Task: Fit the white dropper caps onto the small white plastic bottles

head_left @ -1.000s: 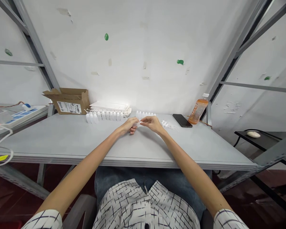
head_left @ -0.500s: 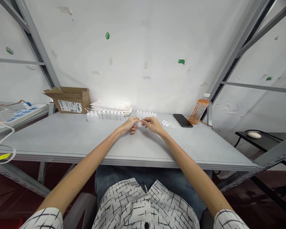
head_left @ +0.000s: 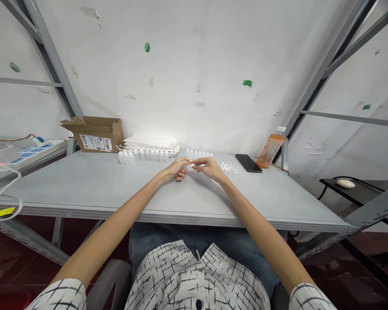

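My left hand (head_left: 178, 168) is closed round a small white bottle (head_left: 187, 166), mostly hidden by the fingers. Beside it, my right hand (head_left: 206, 167) pinches at the bottle's end; what lies between its fingertips is too small to make out. A row of white bottles (head_left: 147, 155), some with thin tips, stands behind and left of my hands. More white bottles (head_left: 198, 154) stand just behind them. To the right lies a small pile of white pieces (head_left: 226, 168) on the grey table (head_left: 194, 200).
At the back left are an open cardboard box (head_left: 98, 134) and a stack of papers (head_left: 150, 141). A black phone (head_left: 248, 163) and an orange drink bottle (head_left: 270, 147) are at the right. A power strip (head_left: 39, 151) lies far left.
The fingers of my right hand have straightened a little at the small bottle. My left hand keeps its hold, and the view has shifted very slightly.
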Tool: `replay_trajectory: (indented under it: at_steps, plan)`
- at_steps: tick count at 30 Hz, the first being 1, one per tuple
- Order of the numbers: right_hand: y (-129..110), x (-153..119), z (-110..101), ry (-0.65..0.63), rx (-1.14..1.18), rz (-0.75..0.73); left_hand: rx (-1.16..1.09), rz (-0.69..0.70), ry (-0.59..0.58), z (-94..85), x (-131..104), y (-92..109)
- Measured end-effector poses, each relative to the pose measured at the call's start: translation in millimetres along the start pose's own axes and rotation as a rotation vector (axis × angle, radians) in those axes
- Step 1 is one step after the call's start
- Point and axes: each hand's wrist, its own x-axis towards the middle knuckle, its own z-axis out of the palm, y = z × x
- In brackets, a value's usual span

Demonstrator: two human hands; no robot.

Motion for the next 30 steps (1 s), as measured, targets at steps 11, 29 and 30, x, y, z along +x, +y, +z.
replay_trajectory:
  at_steps: [11,29,30]
  plan:
    - [-2.0,0.6,0.4,0.021,0.110,-0.011,-0.065,-0.043,-0.039,-2.4,0.5,2.3]
    - [-3.4,-2.4,1.4,-0.013,0.057,0.038,0.046,0.038,0.038,0.3,0.2,3.0]
    - [-2.7,-2.3,1.5,-0.016,0.044,0.036,0.055,0.047,0.035,0.3,-0.2,3.0]
